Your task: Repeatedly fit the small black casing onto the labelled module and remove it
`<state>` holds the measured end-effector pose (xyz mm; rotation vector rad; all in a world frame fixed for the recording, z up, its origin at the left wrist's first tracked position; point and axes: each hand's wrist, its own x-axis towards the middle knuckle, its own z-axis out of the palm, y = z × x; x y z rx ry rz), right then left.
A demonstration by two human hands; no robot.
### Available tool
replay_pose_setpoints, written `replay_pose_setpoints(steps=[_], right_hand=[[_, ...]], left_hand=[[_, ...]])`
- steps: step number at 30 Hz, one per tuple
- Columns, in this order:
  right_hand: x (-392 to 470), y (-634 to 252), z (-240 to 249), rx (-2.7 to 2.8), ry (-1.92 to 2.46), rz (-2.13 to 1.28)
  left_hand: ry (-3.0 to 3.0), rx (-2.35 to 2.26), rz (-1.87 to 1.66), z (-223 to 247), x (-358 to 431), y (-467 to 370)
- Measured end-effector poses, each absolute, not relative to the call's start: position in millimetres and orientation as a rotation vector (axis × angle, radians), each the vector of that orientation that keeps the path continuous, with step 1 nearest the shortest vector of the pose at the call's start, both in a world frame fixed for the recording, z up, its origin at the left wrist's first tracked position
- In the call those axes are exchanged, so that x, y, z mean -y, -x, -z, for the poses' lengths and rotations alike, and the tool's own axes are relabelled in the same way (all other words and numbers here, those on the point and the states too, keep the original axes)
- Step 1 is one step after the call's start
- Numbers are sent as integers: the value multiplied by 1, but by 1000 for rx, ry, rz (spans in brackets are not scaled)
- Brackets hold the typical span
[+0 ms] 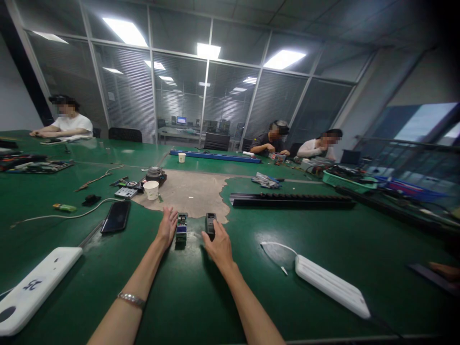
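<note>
A small green circuit board module [181,230] with a dark blue part stands on the green table. My left hand [168,226] rests just left of it, fingers stretched out and holding nothing. To the right of the module is a small black casing [210,225]. My right hand [219,242] is at the casing's right and near side, thumb and fingers around its lower end. A brown sheet [190,191] lies on the table just beyond both objects.
Left of my hands are a black phone [116,216], a paper cup [151,189] and a white power strip [39,290]. On the right lie another white strip [330,286] and a long black rail [287,201]. Several people sit at the table's far side.
</note>
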<state>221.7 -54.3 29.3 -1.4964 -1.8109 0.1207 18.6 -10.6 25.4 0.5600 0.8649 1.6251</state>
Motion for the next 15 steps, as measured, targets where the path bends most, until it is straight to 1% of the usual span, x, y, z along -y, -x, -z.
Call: replay_pose_setpoints(steps=[6, 10, 15], right_hand=[[54, -223, -35, 1806, 1449, -174], [60, -209, -56, 1765, 1370, -231], [72, -166, -82, 1798, 1222, -267]], left_hand=[[-568, -867, -1625, -24, 9, -18], [-566, -860, -1639, -24, 9, -15], [-567, -849, -1666, -25, 9, -12]])
